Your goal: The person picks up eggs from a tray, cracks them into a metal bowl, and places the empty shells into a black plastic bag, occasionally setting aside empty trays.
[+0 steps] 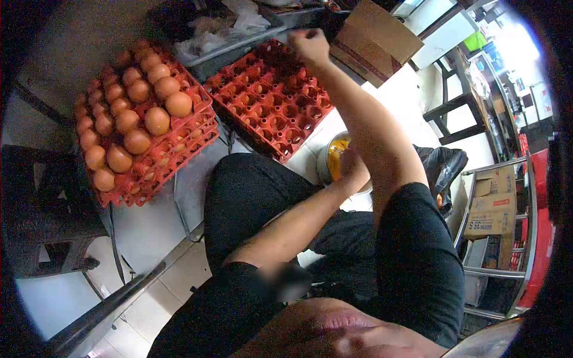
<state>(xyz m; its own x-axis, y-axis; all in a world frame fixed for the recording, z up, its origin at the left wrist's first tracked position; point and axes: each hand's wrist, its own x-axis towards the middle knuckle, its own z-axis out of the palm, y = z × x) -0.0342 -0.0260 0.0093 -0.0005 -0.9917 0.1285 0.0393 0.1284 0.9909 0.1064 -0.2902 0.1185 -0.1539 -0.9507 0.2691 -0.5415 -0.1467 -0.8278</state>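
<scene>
My right hand [310, 44] is stretched out over the far end of a red egg tray [268, 98]. Its fingers are curled, and what they hold, if anything, is hidden. That tray shows mostly bare cups. Lower down, my left hand [356, 171] is at a metal bowl [323, 162] with yellow-orange egg [337, 156] in it. My right forearm covers part of that hand, so its fingers are not clear. To the left stands a stack of red trays [197, 128], its top one loaded with several brown eggs [138, 90].
A cardboard box [376, 45] stands beyond my right hand. Behind the trays is a grey bin [230, 45] with whitish plastic in it. A black plastic bag [444, 167] lies right of the bowl, near a metal rack [494, 271] holding cartons.
</scene>
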